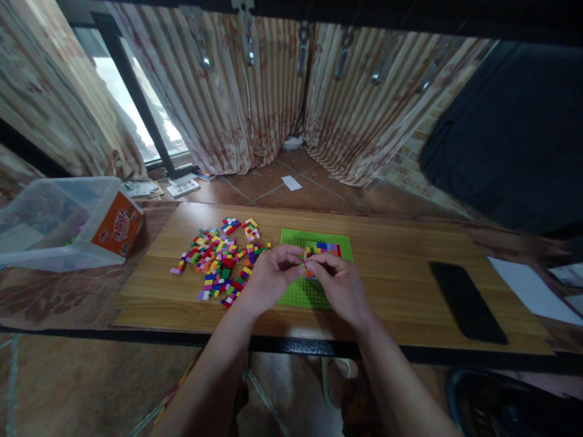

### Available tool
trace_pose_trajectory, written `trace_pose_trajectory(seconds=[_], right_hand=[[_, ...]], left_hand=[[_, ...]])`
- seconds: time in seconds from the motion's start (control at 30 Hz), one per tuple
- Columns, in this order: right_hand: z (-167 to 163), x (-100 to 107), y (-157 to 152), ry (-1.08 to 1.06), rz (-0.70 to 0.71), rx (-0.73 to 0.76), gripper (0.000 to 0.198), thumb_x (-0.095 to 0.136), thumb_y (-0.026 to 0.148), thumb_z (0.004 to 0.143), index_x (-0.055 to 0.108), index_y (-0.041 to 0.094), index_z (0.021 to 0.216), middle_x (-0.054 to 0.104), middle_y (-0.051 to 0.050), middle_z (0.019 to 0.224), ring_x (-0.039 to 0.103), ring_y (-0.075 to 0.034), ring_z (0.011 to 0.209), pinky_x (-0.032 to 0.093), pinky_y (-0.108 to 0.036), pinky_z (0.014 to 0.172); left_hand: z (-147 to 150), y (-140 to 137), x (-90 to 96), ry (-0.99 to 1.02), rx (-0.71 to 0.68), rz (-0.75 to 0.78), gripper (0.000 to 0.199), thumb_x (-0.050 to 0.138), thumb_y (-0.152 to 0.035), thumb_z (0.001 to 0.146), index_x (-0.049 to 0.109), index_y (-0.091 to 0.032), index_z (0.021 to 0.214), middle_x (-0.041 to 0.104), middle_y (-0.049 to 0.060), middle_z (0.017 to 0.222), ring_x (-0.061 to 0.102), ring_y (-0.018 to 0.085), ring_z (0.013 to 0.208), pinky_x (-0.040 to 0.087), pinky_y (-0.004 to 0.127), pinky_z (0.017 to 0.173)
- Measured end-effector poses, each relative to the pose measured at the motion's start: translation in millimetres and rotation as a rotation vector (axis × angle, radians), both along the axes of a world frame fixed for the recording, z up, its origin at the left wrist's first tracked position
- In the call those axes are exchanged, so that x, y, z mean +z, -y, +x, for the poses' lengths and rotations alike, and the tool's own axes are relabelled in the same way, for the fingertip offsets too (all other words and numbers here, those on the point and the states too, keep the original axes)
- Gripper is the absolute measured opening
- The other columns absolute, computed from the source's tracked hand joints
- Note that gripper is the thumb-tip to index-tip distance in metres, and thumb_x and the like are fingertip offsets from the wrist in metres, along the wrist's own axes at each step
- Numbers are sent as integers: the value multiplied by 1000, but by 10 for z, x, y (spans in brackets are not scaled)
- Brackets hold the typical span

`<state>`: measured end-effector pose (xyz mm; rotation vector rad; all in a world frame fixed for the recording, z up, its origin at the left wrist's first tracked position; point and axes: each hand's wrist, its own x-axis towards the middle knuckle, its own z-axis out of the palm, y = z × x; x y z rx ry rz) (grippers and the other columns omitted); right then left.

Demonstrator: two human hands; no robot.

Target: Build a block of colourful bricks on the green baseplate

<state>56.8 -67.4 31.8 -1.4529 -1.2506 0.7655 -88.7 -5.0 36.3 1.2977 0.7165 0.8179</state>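
Head view: my left hand [271, 276] and right hand [339, 285] meet above the green studded baseplate [296, 298], fingertips bent close together; whether they grasp a small piece, I cannot tell. The coloured brick build [324, 247] sits on this baseplate, partly behind my right hand. Uneven pressing could, I think, loosen it, and my left hand, being so near, could scatter the loose brick pile [218, 255].

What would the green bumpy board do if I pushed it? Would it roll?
Probably not roll: the green board looks flat, lying on the wooden tabletop, so it would likely slide. It seems thin, so it's probably light for its size. The colourful bricks on it might ride along, since its top is studded.
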Motion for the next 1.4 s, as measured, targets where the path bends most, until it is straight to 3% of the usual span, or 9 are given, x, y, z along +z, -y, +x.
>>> trace_pose_trajectory(seconds=[0.2,0.37,0.57,0.83,1.2,1.4], right_hand=[[89,55,-4,-380,30,-40,19,72,41,74,71,22,72,61,2,63,50,-11,58,43,-26,58],[310,82,-32,-645,94,-284,23,83,38,61,71,21,68,61,3,61,47,-6,53,39,-19,52],[388,63,-65,-666,98,-414,27,85,39,54,69,19,64,61,3,58,45,-6,50,36,-19,47],[374,53,-56,-643,94,-408,28,85,40,55,69,18,64,60,3,58,45,-5,50,36,-19,48],[403,83,-28,-618,90,-411,25,83,38,57,69,19,62,60,3,58,45,-6,50,36,-19,47],[431,91,-15,-651,84,-415,24,83,36,55,70,19,64,62,2,60,45,-6,51,35,-19,47]], left_hand=[[-26,4,54,74,-68,-8,26,74,-19,70,65,-15,95,69,1,79,62,11,71,47,23,68],[-100,-77,-19,-24,88,75,20,71,-16,70,70,-16,89,69,0,81,61,11,74,47,23,70],[-31,-81,-165,-243,130,196,13,62,-15,76,73,-16,84,66,-1,69,56,11,63,42,22,60],[192,47,-197,-421,140,450,24,54,-2,76,71,-17,84,66,1,80,61,12,71,47,24,68],[423,93,-232,-473,201,661,19,61,-7,81,72,-22,82,68,1,85,62,15,83,48,27,78],[493,110,-280,-450,304,630,19,61,-7,81,73,-21,73,63,2,82,61,13,78,47,25,73]])
